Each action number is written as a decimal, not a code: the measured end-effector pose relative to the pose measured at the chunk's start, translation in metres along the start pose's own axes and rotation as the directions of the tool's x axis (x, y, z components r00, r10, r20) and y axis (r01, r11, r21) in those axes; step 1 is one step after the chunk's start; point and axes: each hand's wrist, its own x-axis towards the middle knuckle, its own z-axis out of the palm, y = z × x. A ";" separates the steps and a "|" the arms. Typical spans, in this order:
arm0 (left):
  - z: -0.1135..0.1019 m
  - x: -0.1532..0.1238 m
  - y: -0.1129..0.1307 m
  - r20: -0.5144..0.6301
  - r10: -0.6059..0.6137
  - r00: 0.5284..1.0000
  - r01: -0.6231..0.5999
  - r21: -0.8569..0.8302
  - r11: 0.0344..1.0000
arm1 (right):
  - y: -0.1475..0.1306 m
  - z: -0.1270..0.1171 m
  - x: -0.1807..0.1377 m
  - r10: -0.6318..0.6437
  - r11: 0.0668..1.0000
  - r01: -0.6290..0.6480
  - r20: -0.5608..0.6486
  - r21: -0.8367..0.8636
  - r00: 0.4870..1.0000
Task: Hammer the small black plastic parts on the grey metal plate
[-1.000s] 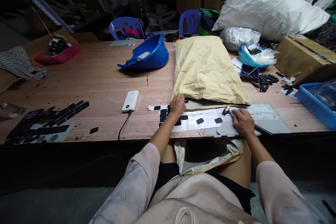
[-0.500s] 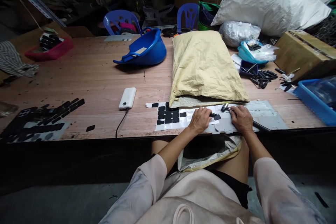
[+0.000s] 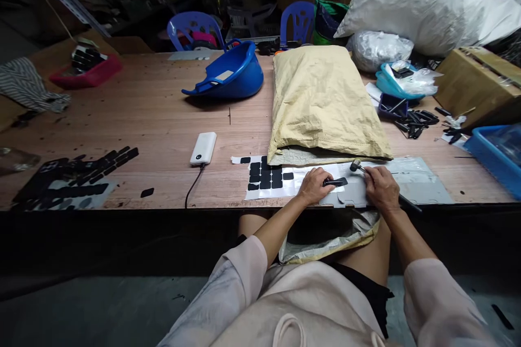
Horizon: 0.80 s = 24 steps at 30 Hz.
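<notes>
My left hand (image 3: 312,186) rests on a white backing sheet (image 3: 299,176) near the table's front edge, fingers pinched on a small flat black piece (image 3: 337,181). A block of black square pads (image 3: 266,176) sits on the sheet just left of that hand. My right hand (image 3: 380,188) is closed round a small hammer (image 3: 357,166) whose metal head points at the black piece; its dark handle sticks out past my wrist. A grey plastic panel (image 3: 423,191) lies under and right of this hand.
A stuffed yellow sack (image 3: 321,103) lies behind the sheet. A white power bank (image 3: 203,148) with cable, a blue basin (image 3: 228,73), black parts at left (image 3: 73,179), a red tray (image 3: 87,73), a blue crate (image 3: 494,154) and an open bag (image 3: 325,236) on my lap.
My left hand moved right from the sack's edge over the pads to the black piece and took it between its fingers. The right hand kept hold of the hammer, barely shifting.
</notes>
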 end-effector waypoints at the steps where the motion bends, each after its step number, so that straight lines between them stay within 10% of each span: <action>1: 0.000 0.000 0.001 -0.001 -0.009 1.000 0.009 -0.008 1.000 | -0.006 -0.003 -0.003 0.003 0.999 -0.002 -0.024 0.050 1.000; 8: 0.000 0.001 0.005 -0.006 -0.081 0.997 0.081 -0.046 0.996 | -0.047 -0.022 -0.034 -0.104 0.938 0.078 0.059 0.337 0.993; 24: 0.001 0.000 0.004 -0.009 -0.042 0.999 0.042 -0.013 0.999 | -0.066 -0.030 -0.034 -0.063 0.970 0.043 0.074 0.239 0.995</action>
